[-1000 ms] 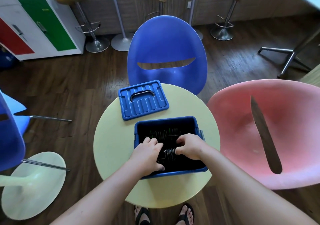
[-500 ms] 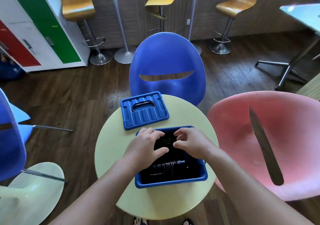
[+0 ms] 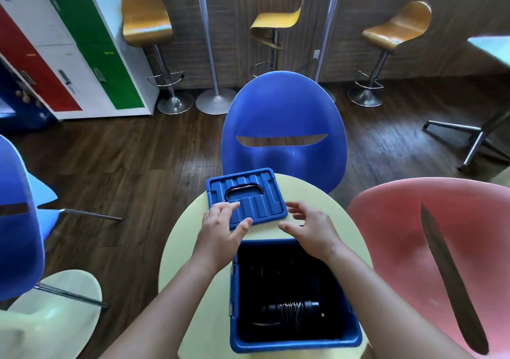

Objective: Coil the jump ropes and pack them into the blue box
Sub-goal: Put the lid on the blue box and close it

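Left hand and right hand, fingers apart, have moved from box to lid; ropes packed, closing likely next.

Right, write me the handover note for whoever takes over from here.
Left hand: fingers lie on the near left corner of the lid, no firm grip visible.
Right hand: open, holds nothing, beside the lid's near right corner.
Blue box: uncovered on the yellow table, coiled jump rope inside.
Lid: flat on the table behind the box.
Done: rope packed.
Left: probably fit the lid.
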The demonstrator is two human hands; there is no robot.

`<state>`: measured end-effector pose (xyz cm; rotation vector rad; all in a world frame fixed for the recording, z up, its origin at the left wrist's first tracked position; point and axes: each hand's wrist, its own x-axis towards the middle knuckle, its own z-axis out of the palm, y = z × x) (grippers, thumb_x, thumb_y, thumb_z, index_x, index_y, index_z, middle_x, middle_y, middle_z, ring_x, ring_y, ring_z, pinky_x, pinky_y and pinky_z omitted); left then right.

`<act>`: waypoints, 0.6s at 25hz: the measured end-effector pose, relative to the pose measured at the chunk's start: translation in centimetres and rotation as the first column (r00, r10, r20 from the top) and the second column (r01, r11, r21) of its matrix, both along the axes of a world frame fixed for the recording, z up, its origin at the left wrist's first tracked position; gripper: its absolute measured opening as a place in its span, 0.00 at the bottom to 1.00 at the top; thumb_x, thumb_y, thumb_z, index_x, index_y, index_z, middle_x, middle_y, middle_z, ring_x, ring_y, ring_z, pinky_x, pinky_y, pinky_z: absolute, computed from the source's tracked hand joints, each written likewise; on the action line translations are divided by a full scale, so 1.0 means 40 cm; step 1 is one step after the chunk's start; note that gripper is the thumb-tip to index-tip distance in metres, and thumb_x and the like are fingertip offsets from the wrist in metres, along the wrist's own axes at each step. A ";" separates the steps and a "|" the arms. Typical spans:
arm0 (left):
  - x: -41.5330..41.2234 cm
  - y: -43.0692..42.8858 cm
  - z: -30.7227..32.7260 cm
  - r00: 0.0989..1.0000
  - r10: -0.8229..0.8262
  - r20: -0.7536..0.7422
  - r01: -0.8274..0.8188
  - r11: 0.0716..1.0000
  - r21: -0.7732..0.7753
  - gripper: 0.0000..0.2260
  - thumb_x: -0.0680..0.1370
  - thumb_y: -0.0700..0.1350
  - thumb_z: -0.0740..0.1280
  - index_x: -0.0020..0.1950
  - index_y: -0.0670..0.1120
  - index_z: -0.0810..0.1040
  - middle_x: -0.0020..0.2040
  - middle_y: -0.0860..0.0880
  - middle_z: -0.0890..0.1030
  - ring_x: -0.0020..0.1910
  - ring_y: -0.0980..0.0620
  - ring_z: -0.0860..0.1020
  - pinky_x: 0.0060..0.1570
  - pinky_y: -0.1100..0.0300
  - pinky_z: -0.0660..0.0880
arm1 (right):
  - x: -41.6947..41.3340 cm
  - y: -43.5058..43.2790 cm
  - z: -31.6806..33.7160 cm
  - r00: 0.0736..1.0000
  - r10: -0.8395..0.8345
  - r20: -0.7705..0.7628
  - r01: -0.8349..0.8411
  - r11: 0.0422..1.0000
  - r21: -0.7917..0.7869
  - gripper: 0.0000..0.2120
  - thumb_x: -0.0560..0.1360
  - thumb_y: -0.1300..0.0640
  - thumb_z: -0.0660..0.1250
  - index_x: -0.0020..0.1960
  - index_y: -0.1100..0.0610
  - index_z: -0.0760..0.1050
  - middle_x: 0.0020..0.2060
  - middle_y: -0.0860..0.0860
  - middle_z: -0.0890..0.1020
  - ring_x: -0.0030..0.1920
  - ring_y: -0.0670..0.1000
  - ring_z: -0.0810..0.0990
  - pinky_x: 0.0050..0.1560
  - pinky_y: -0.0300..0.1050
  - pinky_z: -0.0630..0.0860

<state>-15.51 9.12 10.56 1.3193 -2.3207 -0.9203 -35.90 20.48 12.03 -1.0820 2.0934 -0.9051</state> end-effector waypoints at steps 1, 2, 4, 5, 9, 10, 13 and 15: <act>-0.004 -0.021 -0.018 1.000 0.008 0.025 -0.009 0.999 0.032 0.25 0.83 0.59 0.64 0.77 0.50 0.71 0.73 0.50 0.71 0.75 0.51 0.66 0.72 0.56 0.63 | -0.010 -0.030 -0.014 1.000 0.005 -0.008 -0.005 0.999 0.035 0.27 0.72 0.50 0.77 0.69 0.52 0.76 0.59 0.50 0.83 0.59 0.49 0.81 0.65 0.48 0.76; -0.010 -0.042 -0.038 0.999 0.022 0.048 -0.025 0.998 0.066 0.26 0.83 0.59 0.64 0.78 0.50 0.70 0.75 0.49 0.69 0.77 0.50 0.64 0.74 0.54 0.63 | -0.021 -0.060 -0.029 1.000 0.006 -0.009 -0.005 0.997 0.078 0.27 0.72 0.49 0.76 0.69 0.52 0.75 0.60 0.51 0.82 0.61 0.50 0.80 0.66 0.49 0.75; -0.023 -0.083 -0.079 0.994 0.053 0.096 -0.067 0.988 0.139 0.27 0.83 0.60 0.63 0.80 0.51 0.67 0.79 0.47 0.66 0.80 0.48 0.61 0.76 0.50 0.61 | -0.043 -0.118 -0.063 1.000 0.011 -0.022 -0.007 0.984 0.180 0.28 0.73 0.48 0.76 0.70 0.52 0.74 0.64 0.52 0.81 0.63 0.52 0.79 0.67 0.50 0.74; -0.028 -0.102 -0.102 0.990 0.066 0.124 -0.088 0.981 0.174 0.28 0.83 0.60 0.62 0.80 0.51 0.66 0.81 0.46 0.64 0.81 0.47 0.59 0.77 0.49 0.60 | -0.055 -0.147 -0.081 0.999 0.020 -0.032 -0.012 0.973 0.229 0.29 0.73 0.47 0.75 0.71 0.52 0.73 0.66 0.52 0.79 0.65 0.53 0.78 0.68 0.50 0.73; -0.032 -0.162 -0.181 0.954 0.089 0.287 -0.169 0.948 0.270 0.30 0.83 0.61 0.60 0.83 0.50 0.61 0.84 0.43 0.57 0.82 0.44 0.54 0.77 0.45 0.60 | -0.090 -0.239 -0.137 0.996 0.071 -0.054 -0.042 0.907 0.419 0.32 0.74 0.46 0.73 0.74 0.55 0.69 0.70 0.54 0.76 0.67 0.56 0.77 0.62 0.47 0.73; -0.032 -0.176 -0.201 0.942 0.091 0.322 -0.188 0.940 0.285 0.31 0.84 0.60 0.60 0.83 0.50 0.59 0.84 0.43 0.56 0.83 0.44 0.53 0.77 0.45 0.60 | -0.097 -0.261 -0.158 0.997 0.066 -0.046 -0.038 0.890 0.454 0.31 0.74 0.47 0.73 0.73 0.56 0.69 0.67 0.55 0.77 0.64 0.57 0.78 0.60 0.47 0.75; -0.034 -0.208 -0.245 0.914 0.089 0.395 -0.218 0.930 0.297 0.31 0.85 0.56 0.59 0.85 0.49 0.53 0.85 0.43 0.52 0.83 0.42 0.52 0.78 0.44 0.60 | -0.101 -0.312 -0.205 0.999 0.048 -0.004 -0.040 0.867 0.497 0.27 0.69 0.45 0.72 0.64 0.55 0.72 0.58 0.54 0.81 0.55 0.57 0.81 0.57 0.53 0.80; -0.036 -0.220 -0.266 0.904 0.078 0.420 -0.216 0.932 0.292 0.30 0.86 0.52 0.58 0.85 0.49 0.51 0.86 0.45 0.50 0.84 0.41 0.50 0.79 0.44 0.58 | -0.100 -0.335 -0.233 0.998 0.054 0.024 -0.059 0.857 0.511 0.27 0.69 0.46 0.72 0.62 0.56 0.71 0.57 0.54 0.80 0.56 0.57 0.79 0.59 0.54 0.79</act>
